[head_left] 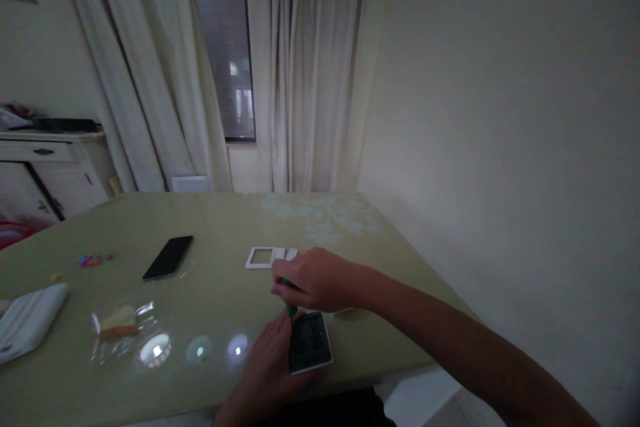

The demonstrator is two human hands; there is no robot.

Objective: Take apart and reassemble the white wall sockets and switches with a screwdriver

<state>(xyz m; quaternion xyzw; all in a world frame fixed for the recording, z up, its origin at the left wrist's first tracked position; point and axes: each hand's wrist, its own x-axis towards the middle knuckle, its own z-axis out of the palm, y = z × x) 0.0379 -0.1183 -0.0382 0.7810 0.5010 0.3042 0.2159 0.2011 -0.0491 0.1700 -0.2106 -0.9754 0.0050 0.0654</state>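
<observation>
My right hand [313,278] is closed round a tool with a green handle [291,309], held upright with its tip down on a dark square switch module [310,341] near the table's front edge. My left hand [265,367] lies against the module's left side, fingers curled along it and holding it in place. Just beyond my right hand, a white square frame plate [261,257] and small white pieces [286,254] lie flat on the table.
A black phone [169,257] lies left of centre on the pale green table [210,227]. A clear wrapper with a sandwich piece [120,321] and a white pouch [27,320] lie at the left. Small coloured bits [91,259] lie further back. Curtains, a window and a white cabinet stand behind.
</observation>
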